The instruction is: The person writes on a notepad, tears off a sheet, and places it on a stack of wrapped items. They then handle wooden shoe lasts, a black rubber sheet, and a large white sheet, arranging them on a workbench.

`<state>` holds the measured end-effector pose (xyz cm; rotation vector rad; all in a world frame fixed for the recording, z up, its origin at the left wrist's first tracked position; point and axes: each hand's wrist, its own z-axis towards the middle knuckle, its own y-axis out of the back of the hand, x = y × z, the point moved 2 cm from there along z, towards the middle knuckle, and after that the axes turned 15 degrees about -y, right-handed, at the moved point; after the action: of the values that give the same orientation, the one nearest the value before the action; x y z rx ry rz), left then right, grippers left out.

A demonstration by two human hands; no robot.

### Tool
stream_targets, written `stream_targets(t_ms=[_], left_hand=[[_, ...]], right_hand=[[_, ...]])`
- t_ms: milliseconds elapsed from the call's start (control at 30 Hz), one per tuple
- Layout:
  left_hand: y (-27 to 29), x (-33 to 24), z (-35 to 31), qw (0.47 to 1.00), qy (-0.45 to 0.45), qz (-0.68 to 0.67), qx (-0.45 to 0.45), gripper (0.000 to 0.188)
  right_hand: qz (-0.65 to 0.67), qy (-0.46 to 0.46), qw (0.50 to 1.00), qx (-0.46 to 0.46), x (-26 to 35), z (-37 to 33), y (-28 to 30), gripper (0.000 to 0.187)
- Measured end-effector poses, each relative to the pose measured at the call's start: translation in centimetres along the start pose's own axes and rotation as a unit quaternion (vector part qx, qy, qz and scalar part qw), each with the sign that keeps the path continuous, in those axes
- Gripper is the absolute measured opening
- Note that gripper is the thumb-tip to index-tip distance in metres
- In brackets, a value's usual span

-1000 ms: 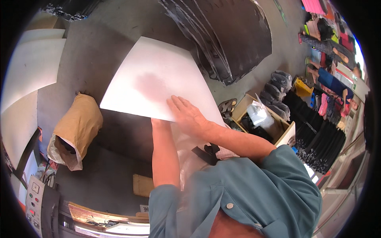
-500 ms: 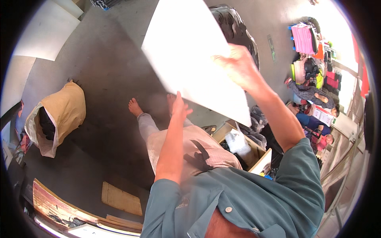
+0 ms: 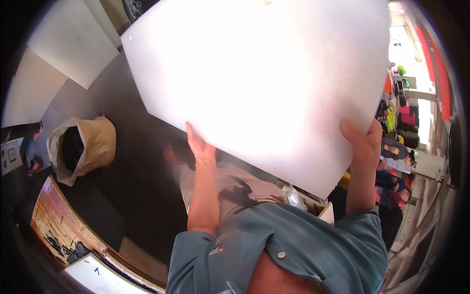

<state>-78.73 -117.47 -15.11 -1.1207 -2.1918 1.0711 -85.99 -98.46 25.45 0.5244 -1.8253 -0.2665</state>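
Two hands gripping white sheet's near edge, left hand point(image 3: 199, 147), right hand point(image 3: 363, 143), white sheet point(image 3: 264, 83) raised above.

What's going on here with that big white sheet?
A person in a teal shirt holds a large white sheet up in front of them with both hands. The left hand grips its lower edge and the right hand grips the edge near the lower right corner. Below, the person's bare foot shows on the dark floor, and an open tan sack sits off to the left.
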Motion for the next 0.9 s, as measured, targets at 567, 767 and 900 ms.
stream_targets(t_ms=[567, 767, 900], left_hand=[[-17.5, -7.2, -10.9, 0.945, -0.045, -0.052, 0.32, 0.046], [-18.3, -8.1, -13.3, 0.941, -0.07, -0.033, 0.329, 0.049], [-18.8, -8.3, -14.1, 0.935, -0.061, -0.044, 0.348, 0.047]], right_hand=[[0.331, 0.217, 0.915, -0.071, -10.7, -8.9, 13.0, 0.063], [0.329, 0.216, 0.919, 0.011, -15.3, -6.2, 14.8, 0.062], [0.339, 0.172, 0.925, -0.012, -17.2, -4.7, 16.0, 0.057]])
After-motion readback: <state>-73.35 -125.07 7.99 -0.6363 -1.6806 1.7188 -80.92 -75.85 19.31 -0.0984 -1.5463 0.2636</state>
